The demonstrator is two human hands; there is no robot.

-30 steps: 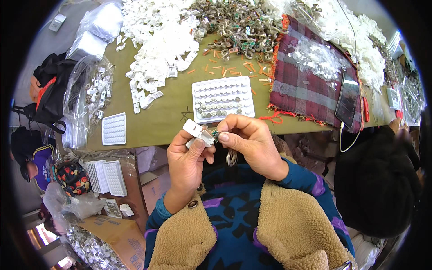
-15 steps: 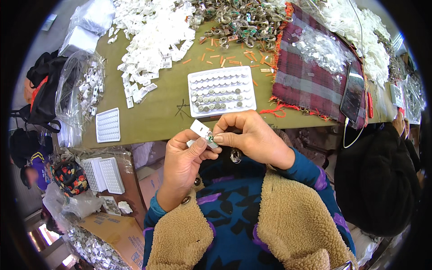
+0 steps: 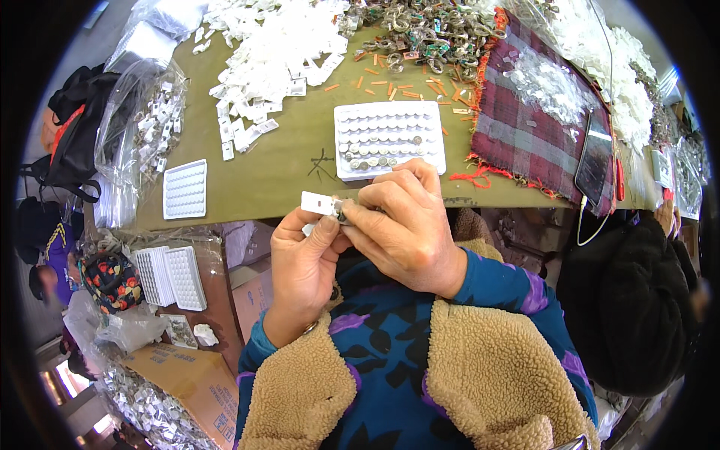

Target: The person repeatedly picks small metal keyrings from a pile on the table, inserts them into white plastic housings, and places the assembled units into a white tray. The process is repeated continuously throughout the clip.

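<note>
My left hand [image 3: 298, 266] pinches a small white plastic case [image 3: 316, 203] between thumb and fingers, just off the table's near edge. At the case's right end a small dark part with a hint of green shows. My right hand [image 3: 409, 229] closes its thumb and fingertips on that end, and they hide most of what they grip. Beyond the hands lies a white tray [image 3: 441, 142] with rows of round button cells, some pale and some grey.
White plastic cases [image 3: 289, 52] heap at the back, beside coiled wire parts [image 3: 420, 37] and orange strips [image 3: 411, 94]. To the right are a plaid cloth [image 3: 502, 142] and a cabled phone [image 3: 595, 157]. A smaller white tray [image 3: 184, 214] sits left. Another person's dark sleeve [image 3: 630, 300] is at right.
My right hand has rolled over, its knuckles higher and its fingers covering more of the case's end. The shiny coil that hung below it is out of sight. The view has shifted slightly.
</note>
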